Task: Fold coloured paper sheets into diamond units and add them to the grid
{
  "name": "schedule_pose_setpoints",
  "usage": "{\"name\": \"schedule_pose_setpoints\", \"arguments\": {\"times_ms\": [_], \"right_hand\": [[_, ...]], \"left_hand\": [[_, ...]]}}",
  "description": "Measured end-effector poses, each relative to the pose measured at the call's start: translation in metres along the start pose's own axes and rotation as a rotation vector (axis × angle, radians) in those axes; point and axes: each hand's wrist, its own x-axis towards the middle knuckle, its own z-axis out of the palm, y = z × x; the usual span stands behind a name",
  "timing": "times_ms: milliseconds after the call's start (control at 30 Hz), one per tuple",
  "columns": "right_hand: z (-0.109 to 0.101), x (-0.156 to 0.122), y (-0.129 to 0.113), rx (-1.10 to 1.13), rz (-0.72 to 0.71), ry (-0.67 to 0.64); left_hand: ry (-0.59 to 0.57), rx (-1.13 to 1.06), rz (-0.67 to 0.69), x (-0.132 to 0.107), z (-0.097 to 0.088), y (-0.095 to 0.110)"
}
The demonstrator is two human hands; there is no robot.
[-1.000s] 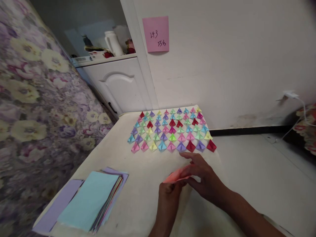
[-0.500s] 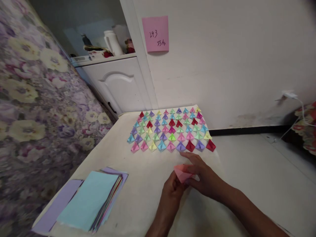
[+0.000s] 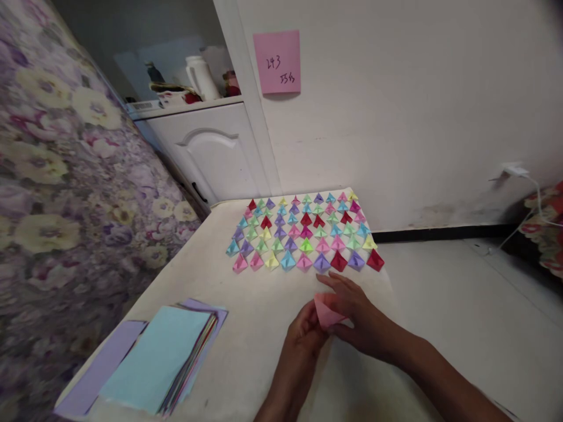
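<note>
A folded pink paper piece [image 3: 326, 312] is held between both hands over the white table [image 3: 246, 293]. My left hand [image 3: 303, 331] pinches its near left side with closed fingers. My right hand [image 3: 358, 313] grips its right side, fingers curled over the top. Just beyond the hands lies a grid of several small folded paper pieces [image 3: 303, 234] in many colours, set in rows.
A stack of coloured paper sheets [image 3: 158, 357], light blue on top, lies at the table's near left. A flowered cloth [image 3: 65, 193] hangs on the left. A pink note [image 3: 277, 61] sticks on the wall by a white cabinet [image 3: 211, 149]. The floor [image 3: 475, 310] lies to the right.
The pink paper went from a flat, loose sheet shape to a compact folded triangle between the hands. Both hands closed in on it and shifted slightly toward the grid.
</note>
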Motion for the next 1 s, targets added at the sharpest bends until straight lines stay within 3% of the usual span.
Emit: {"name": "schedule_pose_setpoints", "arguments": {"times_ms": [433, 1000], "right_hand": [[0.002, 0.001, 0.001, -0.057, 0.001, -0.013], [-0.006, 0.003, -0.008, -0.025, 0.000, -0.029]], "left_hand": [[0.009, -0.153, -0.141, 0.002, -0.020, -0.018], [0.027, -0.196, -0.062, 0.004, -0.027, -0.029]]}}
